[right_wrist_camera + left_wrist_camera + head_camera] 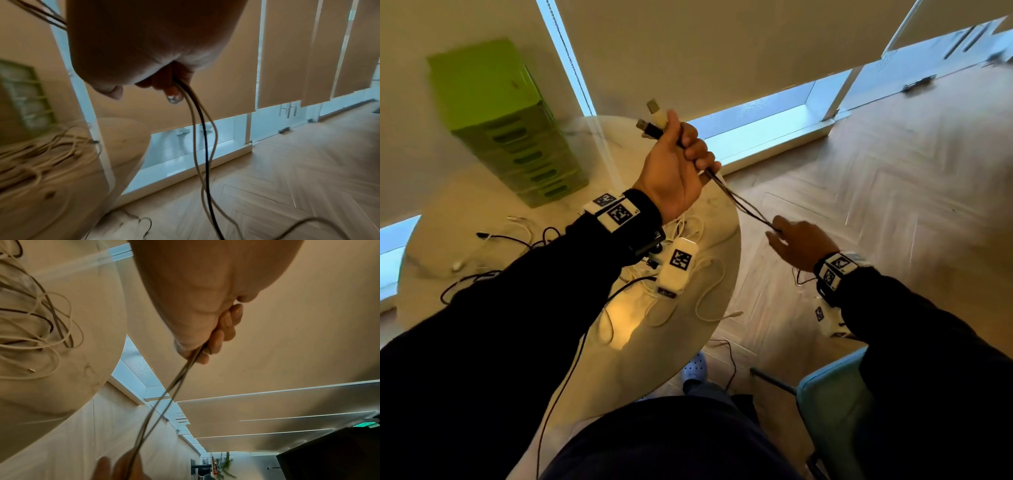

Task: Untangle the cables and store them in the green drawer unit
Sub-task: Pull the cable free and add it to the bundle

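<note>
My left hand [686,145] is raised above the round table [734,260] and grips a few thin cables [739,200]. A white USB plug [656,113] and a black USB plug [649,128] stick out above its thumb. The cables run taut down to my right hand [779,229], which pinches them out past the table's edge. In the right wrist view a black and two white cables [203,146] hang from its fingers [162,82] toward the floor. More tangled cables [517,240] lie on the table. The green drawer unit [506,120] stands at the table's far left, drawers closed.
A white tagged box [678,267] lies among the cables near the table's right edge. A teal chair [832,404] stands at lower right on the wooden floor. A black cord [731,359] trails on the floor by my shoe [695,370]. Windows with blinds are behind.
</note>
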The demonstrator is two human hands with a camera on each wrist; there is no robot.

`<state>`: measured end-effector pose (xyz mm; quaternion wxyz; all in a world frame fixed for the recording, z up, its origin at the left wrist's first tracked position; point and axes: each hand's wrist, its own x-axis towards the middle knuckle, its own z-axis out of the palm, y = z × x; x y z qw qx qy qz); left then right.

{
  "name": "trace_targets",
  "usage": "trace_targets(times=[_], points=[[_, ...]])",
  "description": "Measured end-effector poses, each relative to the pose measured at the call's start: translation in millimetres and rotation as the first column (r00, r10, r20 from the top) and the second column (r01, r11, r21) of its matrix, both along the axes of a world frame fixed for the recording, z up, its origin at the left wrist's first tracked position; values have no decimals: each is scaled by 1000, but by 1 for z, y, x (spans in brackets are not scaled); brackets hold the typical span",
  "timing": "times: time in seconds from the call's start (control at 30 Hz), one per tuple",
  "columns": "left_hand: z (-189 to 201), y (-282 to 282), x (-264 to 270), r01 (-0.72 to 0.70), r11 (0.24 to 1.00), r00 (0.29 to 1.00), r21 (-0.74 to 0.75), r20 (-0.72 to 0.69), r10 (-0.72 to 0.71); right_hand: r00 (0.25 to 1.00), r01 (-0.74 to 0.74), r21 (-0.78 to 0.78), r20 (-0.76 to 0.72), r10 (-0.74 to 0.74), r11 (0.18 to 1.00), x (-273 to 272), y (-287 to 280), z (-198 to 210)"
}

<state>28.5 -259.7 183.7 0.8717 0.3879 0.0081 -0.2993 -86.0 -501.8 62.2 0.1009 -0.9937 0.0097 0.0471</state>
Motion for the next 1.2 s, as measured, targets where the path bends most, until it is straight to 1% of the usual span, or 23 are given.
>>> trace_targets(times=[0.07,0.17,0.23,0.3,0.37,0.47,0.5,0.53,0.57,0.63,0.7,0.73,0.77,0.83,0.9,0.93,0.97,1.03,1.07,1.1,1.13,1.17,1.2], points=[[-2,1,1,-77,997,997,-22,26,77,984,-52,10,-168,53,999,-5,10,-11],[-6,6,3,-131,991,991,-20,7,131,947,-80,20,-310,82,997,-17,12,-25],[-11,11,2,-112,994,994,6,-7,112,909,-35,37,-414,47,999,-17,6,-28],[-16,15,-2,-53,996,999,68,10,52,866,32,30,-500,-13,999,-9,1,-23],[-18,17,-8,33,991,999,129,36,-38,866,83,88,-499,-28,993,4,2,-11],[-15,19,-17,168,978,984,120,40,-174,888,127,349,-457,50,929,19,24,8],[-13,20,-18,206,972,976,110,40,-212,884,113,396,-459,90,911,20,34,12],[-11,22,-19,241,965,968,106,38,-247,875,67,401,-464,140,913,20,44,13],[-10,25,-20,275,955,960,113,31,-280,862,10,362,-476,176,932,17,52,10],[-15,31,-24,329,929,943,171,-8,-333,849,-76,193,-502,165,978,6,63,3],[-27,38,-33,341,901,938,268,-43,-343,843,-135,23,-523,127,991,-7,69,1],[-34,44,-40,337,891,940,304,-58,-336,826,-161,-28,-550,119,987,-13,75,3],[-40,46,-46,335,884,941,327,-77,-328,802,-177,-50,-586,114,983,-18,79,6],[-48,54,-56,328,878,944,347,-107,-311,739,-178,-11,-662,126,984,-30,90,7],[-49,65,-59,307,882,952,358,-107,-287,682,-129,113,-711,171,985,-43,102,5],[-47,73,-58,292,884,956,364,-99,-275,663,-60,218,-721,202,974,-48,107,3],[-45,82,-56,278,888,960,365,-91,-264,652,42,340,-722,232,940,-52,113,0],[-38,98,-51,260,896,965,360,-78,-249,655,288,529,-717,239,799,-54,125,-3],[-35,108,-50,248,899,968,360,-72,-239,653,390,578,-722,227,717,-52,132,-4],[-32,116,-49,238,900,971,364,-67,-230,654,463,595,-730,200,657,-48,137,-5],[-30,125,-49,228,899,973,374,-61,-221,669,489,606,-722,176,628,-44,144,-8],[-29,131,-50,223,894,974,388,-56,-218,706,457,606,-692,150,651,-41,148,-13],[-30,137,-51,219,889,975,403,-52,-217,761,344,576,-633,139,742,-38,150,-21]])
